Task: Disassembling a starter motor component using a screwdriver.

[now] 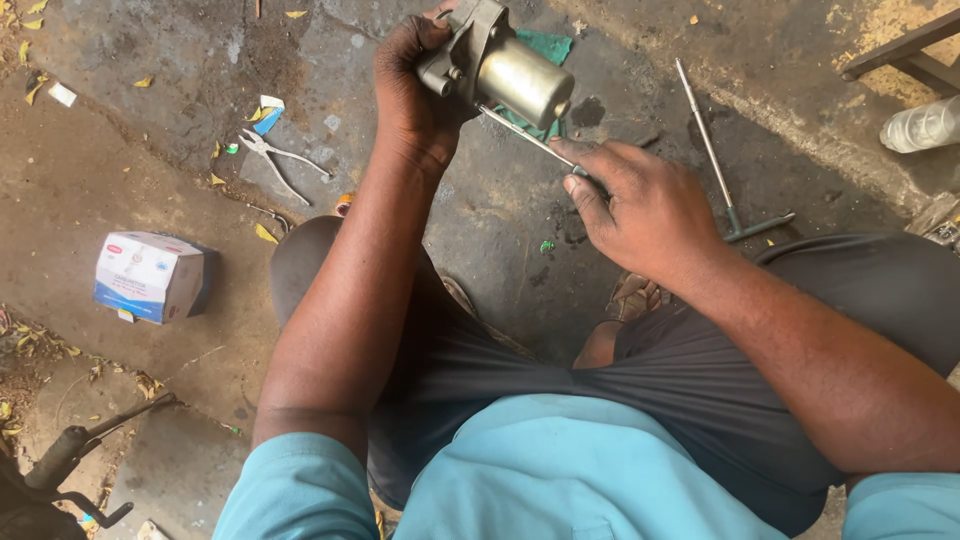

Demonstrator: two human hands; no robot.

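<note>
Here the left hand [415,85] grips a motor [500,70]; the right hand [640,205] pinches a screwdriver [525,135], handle hidden.

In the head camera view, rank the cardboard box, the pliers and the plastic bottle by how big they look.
1. Cardboard box, clearly largest.
2. Pliers and plastic bottle look about alike. The bottle is cut off by the frame edge, so I won't rank them.
</note>
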